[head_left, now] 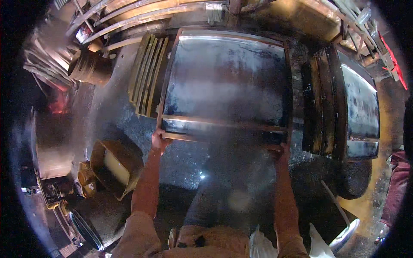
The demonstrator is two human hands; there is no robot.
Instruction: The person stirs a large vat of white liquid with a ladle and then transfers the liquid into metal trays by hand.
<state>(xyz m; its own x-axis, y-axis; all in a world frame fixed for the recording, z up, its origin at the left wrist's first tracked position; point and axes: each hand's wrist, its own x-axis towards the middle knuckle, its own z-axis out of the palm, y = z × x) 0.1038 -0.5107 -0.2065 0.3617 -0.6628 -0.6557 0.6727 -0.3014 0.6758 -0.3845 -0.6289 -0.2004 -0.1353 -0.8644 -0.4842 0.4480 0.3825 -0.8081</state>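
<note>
In the head view a large shallow tray (223, 81) with a mottled grey surface and a wooden rim is held out in front of me by both hands. My left hand (159, 139) is closed on its near left corner, and my right hand (282, 150) grips the near right corner, partly dim in haze. Beside the tray on the left is a stack of wooden boards or frames (145, 75). To its right stands a darker stack (318, 103) with a similar tray (360, 103) at its side. Haze blurs the middle of the picture.
A rusty drum (88, 66), bundled sticks (49, 60) and a red glow (60, 103) are at upper left. A rectangular yellowish container (116, 167) and a dark barrel (90, 219) are at lower left. Timber racks (112, 13) line the back. Maroon cloth (393, 185) lies at far right.
</note>
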